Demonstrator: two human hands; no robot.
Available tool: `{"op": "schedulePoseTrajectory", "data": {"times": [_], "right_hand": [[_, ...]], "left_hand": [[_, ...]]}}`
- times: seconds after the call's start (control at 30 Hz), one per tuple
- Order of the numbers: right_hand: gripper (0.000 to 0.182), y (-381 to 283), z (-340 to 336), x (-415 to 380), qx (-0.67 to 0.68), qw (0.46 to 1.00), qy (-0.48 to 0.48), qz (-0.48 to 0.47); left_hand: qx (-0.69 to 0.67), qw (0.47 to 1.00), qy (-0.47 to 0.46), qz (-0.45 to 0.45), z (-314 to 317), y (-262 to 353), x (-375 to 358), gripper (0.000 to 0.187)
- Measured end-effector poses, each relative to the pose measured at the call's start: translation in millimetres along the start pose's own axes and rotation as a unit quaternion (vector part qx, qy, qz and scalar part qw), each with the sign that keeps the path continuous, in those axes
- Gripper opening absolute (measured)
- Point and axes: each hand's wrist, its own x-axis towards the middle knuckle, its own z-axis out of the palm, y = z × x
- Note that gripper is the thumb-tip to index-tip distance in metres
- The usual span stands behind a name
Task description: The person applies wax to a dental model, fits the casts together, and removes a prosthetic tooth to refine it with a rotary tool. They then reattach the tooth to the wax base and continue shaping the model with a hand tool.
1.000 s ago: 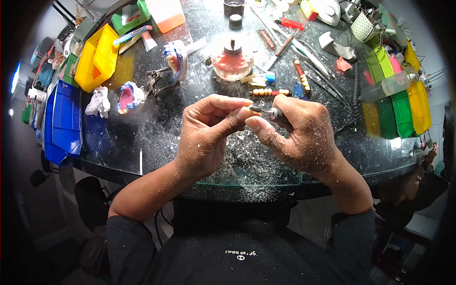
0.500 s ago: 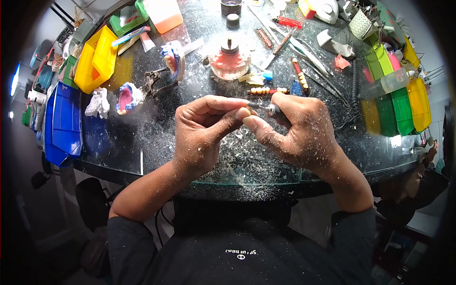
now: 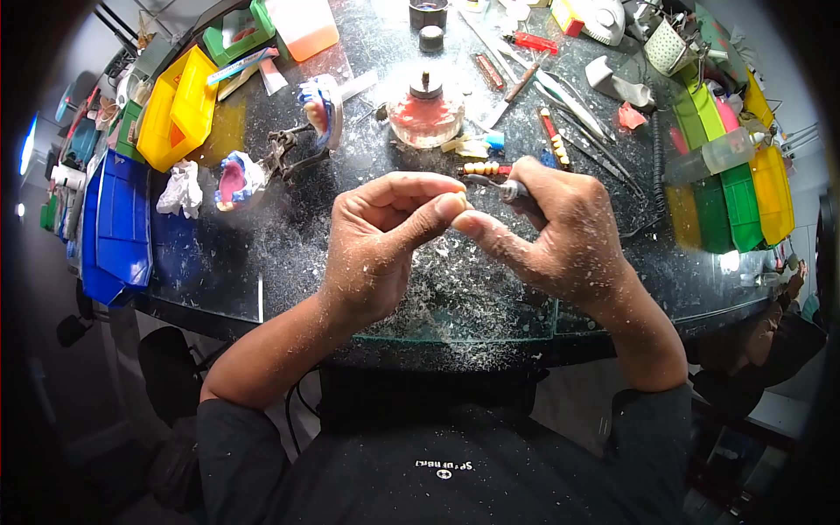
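Observation:
My left hand (image 3: pixel 376 241) pinches a tiny pale, tooth-like piece between thumb and forefinger; the fingertips cover most of it. Wrapped in my right hand (image 3: pixel 573 232) is a rotary handpiece (image 3: pixel 516 192), its dark bur (image 3: pixel 481 180) pointing left, close to the left fingertips. The right thumb reaches across to the left thumb tip. White dust speckles both hands. Just beyond them lies a red strip with a row of denture teeth (image 3: pixel 481 168), partly behind the right hand. Another such strip (image 3: pixel 554 138) lies further right.
A glass spirit burner (image 3: pixel 426 121) stands ahead. At left are a dental cast (image 3: pixel 232 182), a hinged articulator (image 3: pixel 282 156) with a cast (image 3: pixel 320 109), crumpled tissue (image 3: pixel 181 190), and yellow (image 3: pixel 179 109) and blue bins (image 3: pixel 116 232). Tweezers (image 3: pixel 573 105) and a coiled cord (image 3: pixel 656 157) lie right.
The right hand and handpiece have shifted slightly right, and the bur has drawn back and up from the left fingertips. The left hand has moved slightly right, still pinching.

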Motion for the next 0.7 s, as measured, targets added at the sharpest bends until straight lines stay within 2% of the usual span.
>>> {"op": "schedulePoseTrajectory", "data": {"times": [0.07, 0.23, 0.3, 0.33, 0.43, 0.5, 0.57, 0.7], "right_hand": [[0.036, 4.7, -3.5, -0.6, 0.062, 0.996, 0.016, -0.060], [0.038, 14.4, 0.7, 1.5, 0.176, 0.969, 0.008, -0.174], [0.031, 17.3, -0.6, 0.5, 0.190, 0.964, -0.017, -0.188], [0.047, 22.0, -0.2, 1.1, 0.174, 0.962, -0.014, -0.212], [0.044, 20.8, 0.1, 1.4, 0.172, 0.960, 0.032, -0.221], [0.029, 23.7, 6.6, 2.6, 0.124, 0.952, 0.098, -0.260], [0.023, 23.1, 7.1, 1.8, 0.085, 0.947, 0.127, -0.282], [0.030, 21.5, 6.1, 0.1, 0.057, 0.943, 0.133, -0.299]], "left_hand": [[0.007, 1.000, 0.006, -0.015, 4.6, 2.7, -0.1, 0.021], [0.064, 0.997, -0.024, -0.034, 5.4, 6.9, 2.3, 0.030], [0.100, 0.994, -0.037, -0.027, 4.9, 8.5, 3.0, 0.030], [0.104, 0.994, -0.041, -0.021, 4.6, 8.5, 2.8, 0.030], [0.106, 0.993, -0.053, -0.005, 3.3, 6.5, 3.0, 0.028], [0.096, 0.994, -0.061, -0.003, 2.6, 4.7, 2.7, 0.026], [0.081, 0.995, -0.056, -0.009, 2.8, 4.0, 0.7, 0.023], [0.067, 0.997, -0.050, 0.003, 5.6, 5.3, -0.2, 0.020]]}}
